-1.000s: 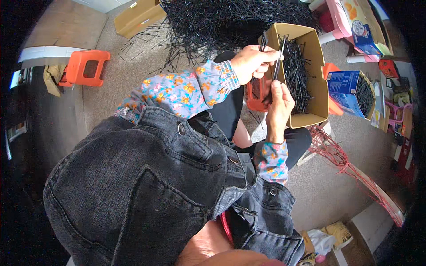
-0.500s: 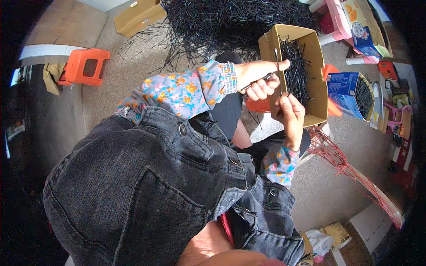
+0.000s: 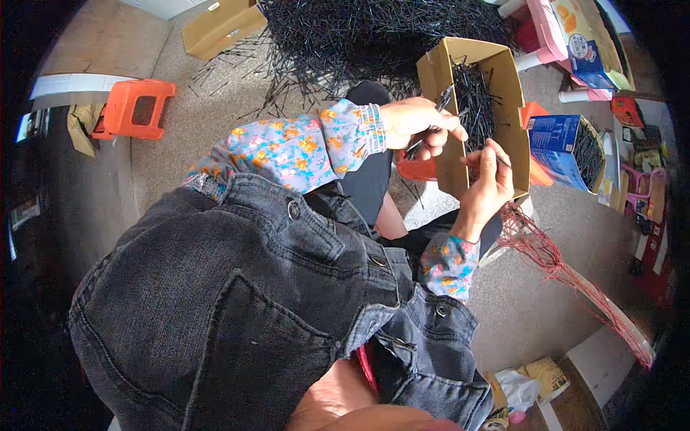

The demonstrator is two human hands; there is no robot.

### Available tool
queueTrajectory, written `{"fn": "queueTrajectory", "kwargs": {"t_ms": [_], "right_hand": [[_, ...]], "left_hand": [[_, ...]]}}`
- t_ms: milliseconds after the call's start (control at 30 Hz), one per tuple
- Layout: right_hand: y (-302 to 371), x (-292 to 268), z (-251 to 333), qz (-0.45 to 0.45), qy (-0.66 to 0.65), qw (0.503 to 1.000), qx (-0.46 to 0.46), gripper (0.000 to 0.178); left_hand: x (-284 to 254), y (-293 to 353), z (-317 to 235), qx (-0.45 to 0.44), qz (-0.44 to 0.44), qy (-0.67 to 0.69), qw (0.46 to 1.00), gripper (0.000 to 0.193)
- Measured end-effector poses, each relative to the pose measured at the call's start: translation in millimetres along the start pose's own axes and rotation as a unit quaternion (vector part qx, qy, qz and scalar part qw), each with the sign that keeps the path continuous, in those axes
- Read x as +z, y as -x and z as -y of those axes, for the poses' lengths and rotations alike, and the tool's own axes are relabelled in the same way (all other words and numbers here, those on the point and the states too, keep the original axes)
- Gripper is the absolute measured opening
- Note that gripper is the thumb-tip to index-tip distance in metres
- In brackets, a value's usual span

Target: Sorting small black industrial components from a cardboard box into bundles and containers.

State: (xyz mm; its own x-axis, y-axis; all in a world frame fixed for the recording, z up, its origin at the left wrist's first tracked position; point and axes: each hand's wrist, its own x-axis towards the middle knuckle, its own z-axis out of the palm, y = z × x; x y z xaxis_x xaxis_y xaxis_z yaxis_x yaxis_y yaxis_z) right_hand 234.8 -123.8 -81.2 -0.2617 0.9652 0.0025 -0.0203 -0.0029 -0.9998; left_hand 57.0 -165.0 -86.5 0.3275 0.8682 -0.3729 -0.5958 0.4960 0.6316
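My left hand [image 3: 417, 123] is closed around a slim dark tool [image 3: 445, 98] with a shiny end that sticks out above the fingers, over the near side of an open cardboard box [image 3: 512, 172]. Its exact kind is not clear. Thin black stick-like pieces [image 3: 474, 97] fill much of the box. My right hand [image 3: 487, 187] is at the lower end of the same box, thumb and fingers pinched together. Whatever they may hold is too small to make out. The two hands are close together but apart.
A large heap of the same black pieces [image 3: 359, 43] covers the floor ahead, beside another cardboard box [image 3: 223, 30]. An orange stool [image 3: 141, 109] stands left. On the right are a filled blue box [image 3: 553, 141], a pink stool [image 3: 550, 32] and a bundle of reddish strands [image 3: 550, 262].
My right hand has moved right and slightly up, away from the left hand. The tool in my left hand has tilted, its shiny end now shorter in view.
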Motion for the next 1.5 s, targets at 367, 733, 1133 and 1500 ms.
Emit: {"fn": "queueTrajectory", "kwargs": {"t_ms": [367,733,1133,1500], "right_hand": [[10,34,-2,0.098,0.412,0.82,-0.385,0.042],[-86,-92,-79,0.066,0.661,0.736,0.131,0.069],[-95,-70,-126,-0.04,0.584,0.811,-0.004,0.031],[-52,-124,-92,-0.178,0.488,0.848,-0.102,0.015]], "left_hand": [[-8,-11,11,-0.024,-0.082,0.204,0.975,0.019],[-3,-2,0,-0.016,-0.09,0.173,0.981,0.034],[-10,-6,9,-0.059,-0.025,0.287,0.956,0.023],[2,-12,12,-0.076,-0.024,0.293,0.953,0.017]]}}
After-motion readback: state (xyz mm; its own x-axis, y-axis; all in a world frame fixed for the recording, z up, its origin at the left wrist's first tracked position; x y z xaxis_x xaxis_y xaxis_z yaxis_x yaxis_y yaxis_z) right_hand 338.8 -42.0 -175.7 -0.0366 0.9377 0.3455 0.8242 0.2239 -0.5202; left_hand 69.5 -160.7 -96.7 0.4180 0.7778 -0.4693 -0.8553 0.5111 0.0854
